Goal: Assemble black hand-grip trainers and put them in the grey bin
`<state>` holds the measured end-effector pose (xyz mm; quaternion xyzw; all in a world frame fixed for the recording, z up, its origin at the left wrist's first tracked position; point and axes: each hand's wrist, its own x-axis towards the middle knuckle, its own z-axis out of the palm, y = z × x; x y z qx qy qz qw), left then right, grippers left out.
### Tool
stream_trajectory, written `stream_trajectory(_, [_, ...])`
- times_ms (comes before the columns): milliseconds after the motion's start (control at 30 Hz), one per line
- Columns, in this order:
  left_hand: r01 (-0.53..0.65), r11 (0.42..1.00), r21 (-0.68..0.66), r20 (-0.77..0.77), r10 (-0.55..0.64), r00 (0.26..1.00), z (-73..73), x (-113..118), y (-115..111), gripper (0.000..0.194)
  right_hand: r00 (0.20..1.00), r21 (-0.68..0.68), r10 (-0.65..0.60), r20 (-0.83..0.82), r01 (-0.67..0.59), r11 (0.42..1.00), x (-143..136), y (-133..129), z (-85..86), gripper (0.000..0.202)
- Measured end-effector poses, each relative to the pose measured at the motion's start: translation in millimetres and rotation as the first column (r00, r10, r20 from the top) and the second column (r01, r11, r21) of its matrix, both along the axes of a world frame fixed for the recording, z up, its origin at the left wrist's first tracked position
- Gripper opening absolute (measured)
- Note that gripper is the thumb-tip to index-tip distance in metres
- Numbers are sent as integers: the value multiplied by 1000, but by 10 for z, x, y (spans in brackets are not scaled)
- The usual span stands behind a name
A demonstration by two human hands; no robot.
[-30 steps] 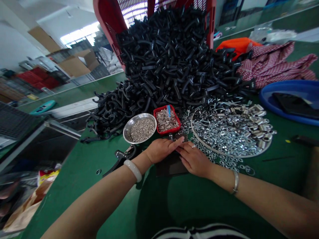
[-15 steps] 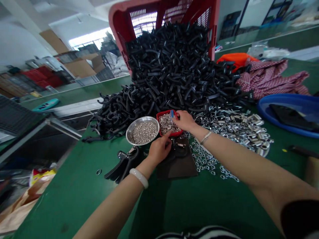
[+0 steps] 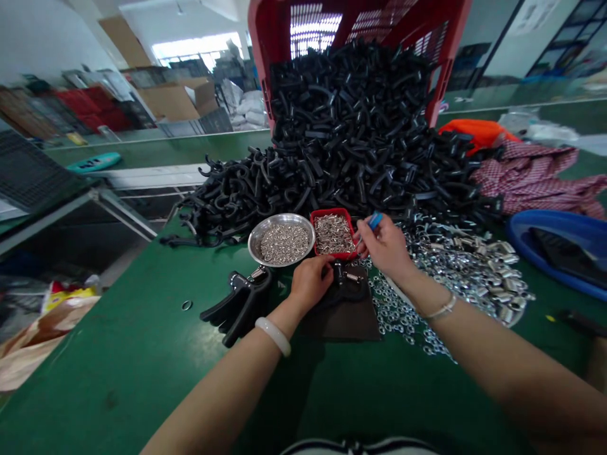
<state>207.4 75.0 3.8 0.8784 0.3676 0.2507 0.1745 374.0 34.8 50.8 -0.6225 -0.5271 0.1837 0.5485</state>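
My left hand (image 3: 310,281), fingers curled, rests on a black spring hand grip (image 3: 351,292) on a dark flat pad (image 3: 341,325); the fingertips are partly hidden. My right hand (image 3: 386,246) is closed around a tool with a blue handle (image 3: 375,220), its thin metal shaft pointing down beside the right edge of a red tray (image 3: 355,253). Small metal pins (image 3: 333,232) fill that tray. Left of it stands a round metal bowl (image 3: 256,253) of small metal rings. Finished-looking black hand grips (image 3: 241,303) with a spring lie left of my left hand.
A large heap of black plastic handles (image 3: 346,139) spills from a red crate (image 3: 260,57). Nuts (image 3: 398,309) and metal springs (image 3: 497,278) are spread at right, near a blue basin (image 3: 521,234) and a checked cloth (image 3: 535,177). One loose ring (image 3: 187,305) lies at left.
My right hand has drawn back from over the red tray to its right side, with the blue-handled tool still held. My left forefinger has pulled in from the tray's edge. The view has shifted slightly.
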Motion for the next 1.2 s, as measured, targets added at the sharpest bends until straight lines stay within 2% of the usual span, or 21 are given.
stream_trajectory(100, [12,1000,13,-22,-12,1000,3,2,7,24,986,-15,62,-152,-65,998,-118,-257,-170,30])
stream_trajectory(233, [20,1000,16,-39,-19,999,12,-7,13,23,979,17,35,-199,-32,999,-167,-337,-316,31])
stream_trajectory(567, [11,1000,16,-37,-10,999,28,-4,-3,20,997,-9,71,-35,-71,997,-228,-338,-255,29])
stream_trajectory(833, [31,999,21,-25,-30,999,22,-10,-1,20,999,-17,43,31,-43,999,-215,-312,-239,27])
stream_trajectory(933, [25,999,23,-21,-24,999,12,-11,-7,20,965,-30,72,251,-66,997,-263,-335,-202,22])
stream_trajectory(1000, [18,999,27,-21,-18,1000,5,-14,-12,20,870,-62,137,474,-122,991,-327,-327,-167,20])
stream_trajectory(1067, [8,999,33,-24,-7,1000,0,-19,-16,18,765,-129,182,618,-130,983,-387,-280,-132,21])
stream_trajectory(1133, [-7,999,36,-38,8,999,-1,-21,-18,14,732,-182,182,657,-81,980,-413,-198,-108,25])
stream_trajectory(1200, [-12,999,36,-48,14,999,0,-21,-18,13,766,-200,172,620,-59,978,-404,-113,-99,26])
